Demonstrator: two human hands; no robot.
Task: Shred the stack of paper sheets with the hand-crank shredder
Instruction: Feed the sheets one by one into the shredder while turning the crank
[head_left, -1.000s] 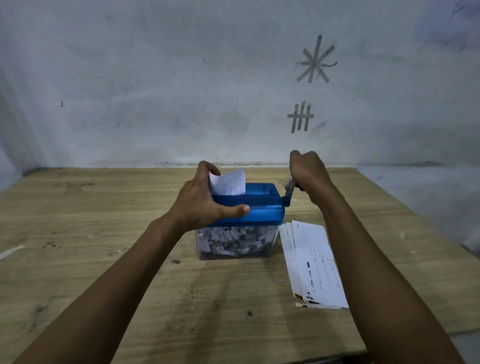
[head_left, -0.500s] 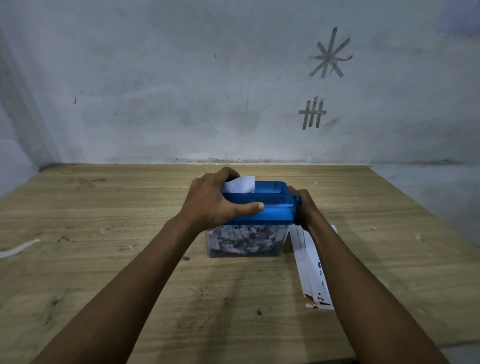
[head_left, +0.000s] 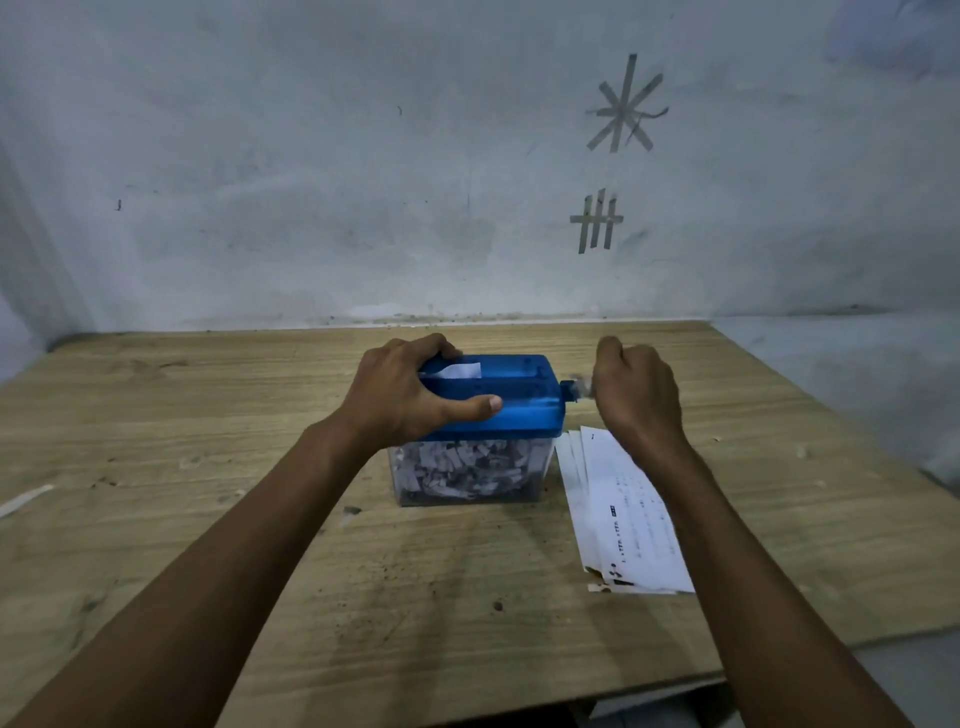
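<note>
While the left hand (head_left: 410, 395) grips the blue top of the hand-crank shredder (head_left: 511, 410), thumb laid along its front face and fingers curled over the far edge, the right hand (head_left: 636, 395) is closed in a fist round the crank (head_left: 574, 388) at the shredder's right end, which shows only as a blur. A short white tip of a sheet (head_left: 460, 371) stands out of the slot, just beside the left fingers. The clear bin (head_left: 543, 467) underneath is packed with shreds (head_left: 457, 467). The stack of paper sheets (head_left: 628, 514) lies flat on the wooden worktop (head_left: 208, 467), just right of the shredder and partly under the right forearm.
</note>
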